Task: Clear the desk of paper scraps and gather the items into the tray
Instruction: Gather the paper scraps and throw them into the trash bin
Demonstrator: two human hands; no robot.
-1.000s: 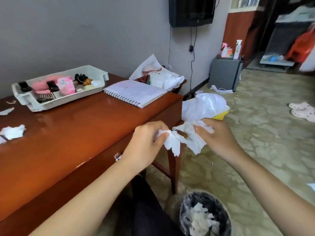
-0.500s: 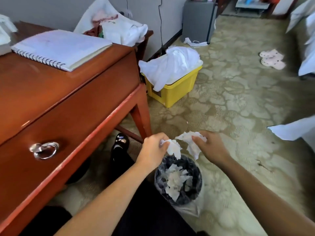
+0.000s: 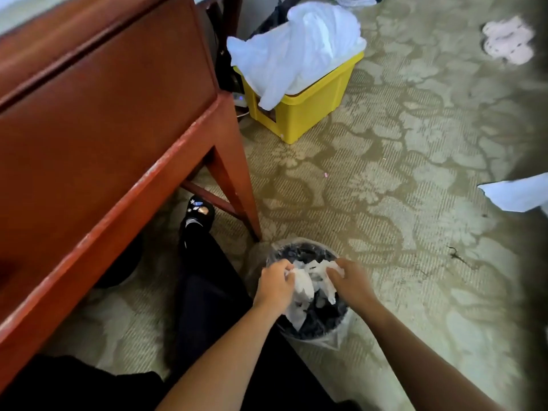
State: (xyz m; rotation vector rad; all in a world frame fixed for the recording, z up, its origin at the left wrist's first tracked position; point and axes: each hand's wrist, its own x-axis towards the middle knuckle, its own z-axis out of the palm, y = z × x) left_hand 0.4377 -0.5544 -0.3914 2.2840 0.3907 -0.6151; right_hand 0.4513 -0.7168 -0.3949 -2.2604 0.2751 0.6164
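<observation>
Item: left hand (image 3: 274,284), fingers curled, pinching one end of a crumpled white paper (image 3: 305,284). Item: right hand (image 3: 350,284), fingers curled likewise, pinching the other end of the same paper; the two hands sit close together with the wad bunched between them. Location of paper: held directly over the mouth of the bin (image 3: 305,252), its lower folds hanging down into the opening. Item: bin, small, round, dark, standing on the carpet (image 3: 385,173) just right of the desk's front leg (image 3: 237,188); a clear liner (image 3: 332,336) spills over its rim. Contents: more white scraps (image 3: 296,317) lying inside, below the hands. Item: desk (image 3: 103,114), red-brown wood, filling the upper left; only its front panel and edge are in view, the top surface not visible. Item: one black shoe (image 3: 198,215) with small ornaments, under the desk near the leg. Item: black trousers (image 3: 207,292), left of the bin. Item: yellow box (image 3: 308,111), on the carpet beyond the desk, with white plastic (image 3: 296,46) heaped over its top. Item: white sheet (image 3: 516,194), at the right edge, partly cut off. Item: pale slippers (image 3: 507,40), blurred, top right, well apart from the bin.
</observation>
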